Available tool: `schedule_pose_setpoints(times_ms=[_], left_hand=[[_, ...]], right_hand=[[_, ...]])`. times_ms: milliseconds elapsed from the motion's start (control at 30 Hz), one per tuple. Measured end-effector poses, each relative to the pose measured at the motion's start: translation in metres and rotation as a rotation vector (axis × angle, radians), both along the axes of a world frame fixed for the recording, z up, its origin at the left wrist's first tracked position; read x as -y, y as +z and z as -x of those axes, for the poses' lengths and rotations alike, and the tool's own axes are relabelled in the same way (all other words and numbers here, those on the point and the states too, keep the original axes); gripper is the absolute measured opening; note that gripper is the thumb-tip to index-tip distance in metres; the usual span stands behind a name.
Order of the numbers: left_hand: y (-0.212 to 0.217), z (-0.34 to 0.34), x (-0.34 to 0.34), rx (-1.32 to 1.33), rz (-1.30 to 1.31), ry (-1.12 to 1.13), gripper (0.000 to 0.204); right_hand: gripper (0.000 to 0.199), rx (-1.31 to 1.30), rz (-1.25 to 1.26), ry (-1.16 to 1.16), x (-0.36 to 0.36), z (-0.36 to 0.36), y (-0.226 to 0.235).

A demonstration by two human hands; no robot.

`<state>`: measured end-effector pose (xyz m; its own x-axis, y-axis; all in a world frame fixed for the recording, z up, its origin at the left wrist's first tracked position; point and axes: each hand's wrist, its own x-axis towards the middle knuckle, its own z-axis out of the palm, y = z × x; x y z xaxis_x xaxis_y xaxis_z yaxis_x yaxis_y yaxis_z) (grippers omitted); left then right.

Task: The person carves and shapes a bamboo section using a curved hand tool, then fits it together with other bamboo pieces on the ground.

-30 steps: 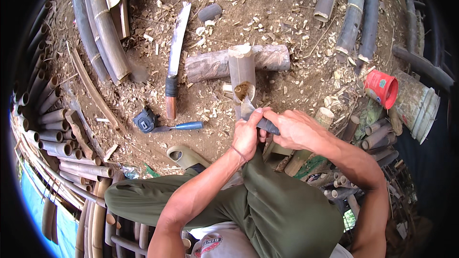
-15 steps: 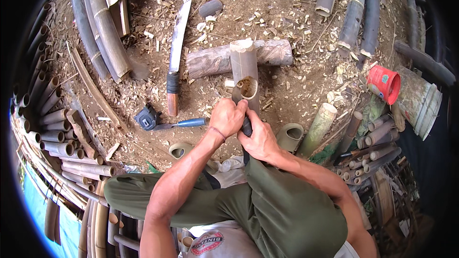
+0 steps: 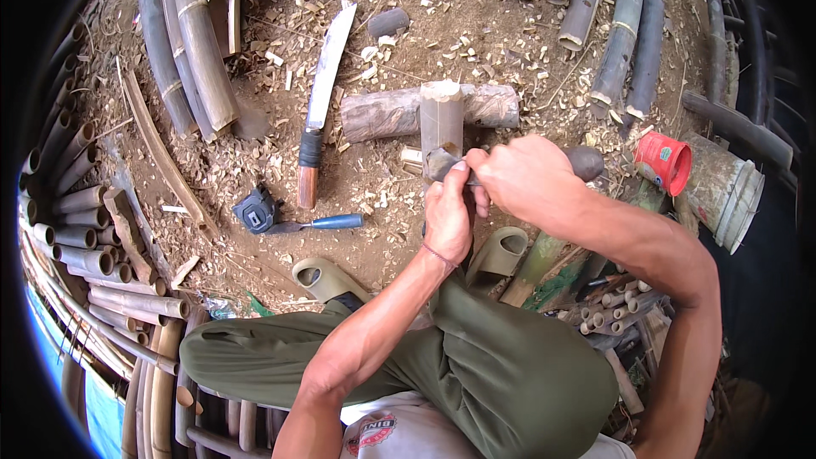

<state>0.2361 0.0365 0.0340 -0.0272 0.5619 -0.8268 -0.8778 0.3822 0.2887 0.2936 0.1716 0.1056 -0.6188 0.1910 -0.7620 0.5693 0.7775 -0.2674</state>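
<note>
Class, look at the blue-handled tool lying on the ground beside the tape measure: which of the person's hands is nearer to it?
Left. The left hand grips the bamboo piece just right of the blue-handled tool; the right hand sits farther right, beyond the left.

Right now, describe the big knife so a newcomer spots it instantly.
Find the short log lying across the dirt above the hands. Just left of it, the knife lies flat among wood chips, its pale blade pointing away. Unlike the small blue-handled tool below, it has a brown handle wrapped in black.

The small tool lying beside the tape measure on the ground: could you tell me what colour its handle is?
Blue; the small tool shows in the head view, left of the left hand.
</note>
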Motion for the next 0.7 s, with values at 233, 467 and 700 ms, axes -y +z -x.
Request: schedule_pose_setpoints(times_ms=[233, 467, 700], left_hand=[[-0.025, 0.014, 0.014, 0.567, -0.287, 0.245, 0.044], [0.014, 0.035, 0.065, -0.251, -0.374, -0.897, 0.071], [0.043, 0.061, 0.096, -0.775, -0.387, -1.026, 0.082]], right_hand=[[0.014, -0.016, -0.118, 0.436, -0.017, 0.06, -0.004], [0.031, -0.233, -0.044, -0.229, 0.046, -0.056, -0.01], [0.029, -0.658, 0.473, -1.623, 0.139, -0.032, -0.012]])
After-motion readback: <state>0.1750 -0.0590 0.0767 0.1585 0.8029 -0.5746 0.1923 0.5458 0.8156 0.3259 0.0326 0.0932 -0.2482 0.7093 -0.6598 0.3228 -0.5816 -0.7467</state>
